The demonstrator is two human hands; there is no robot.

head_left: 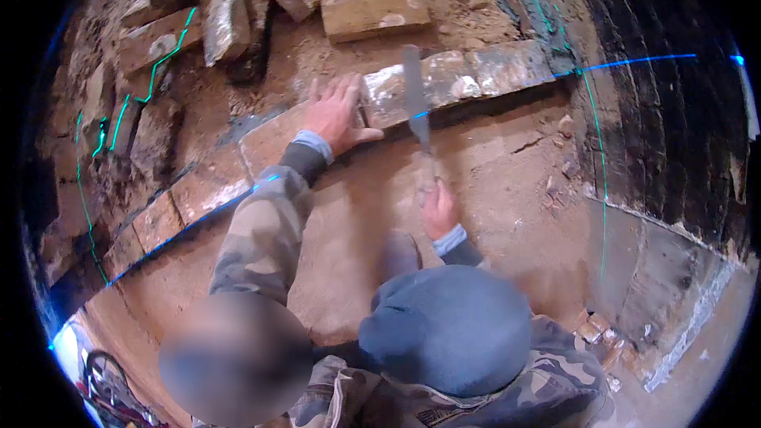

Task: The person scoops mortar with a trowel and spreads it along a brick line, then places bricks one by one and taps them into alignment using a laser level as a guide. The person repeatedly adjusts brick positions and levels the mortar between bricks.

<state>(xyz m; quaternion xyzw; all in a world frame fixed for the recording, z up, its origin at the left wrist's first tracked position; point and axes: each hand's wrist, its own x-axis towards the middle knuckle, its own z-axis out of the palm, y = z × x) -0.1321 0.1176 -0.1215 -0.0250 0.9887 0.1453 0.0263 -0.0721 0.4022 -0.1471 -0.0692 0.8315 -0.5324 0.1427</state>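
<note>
A curved row of bricks [277, 136] runs across the dirt, some faces smeared with white. My left hand [337, 117] lies over one of these bricks, fingers stretched toward its far edge and thumb apart along the near side. The hand hides most of that brick. Just to its right, a grey-bladed trowel [415, 87] points away from me over the row, slightly blurred. My right hand [440, 210] is closed around its handle, nearer to me than the bricks. A dark blue rounded shape [448, 329] covers much of my right forearm.
Loose bricks [376, 14] lie beyond the row, with more heaped at the far left. A dark wall [658, 87] rises on the right, above a grey slab [642, 269]. Blue and green laser lines cross the scene. Rubble [606, 341] sits at the lower right.
</note>
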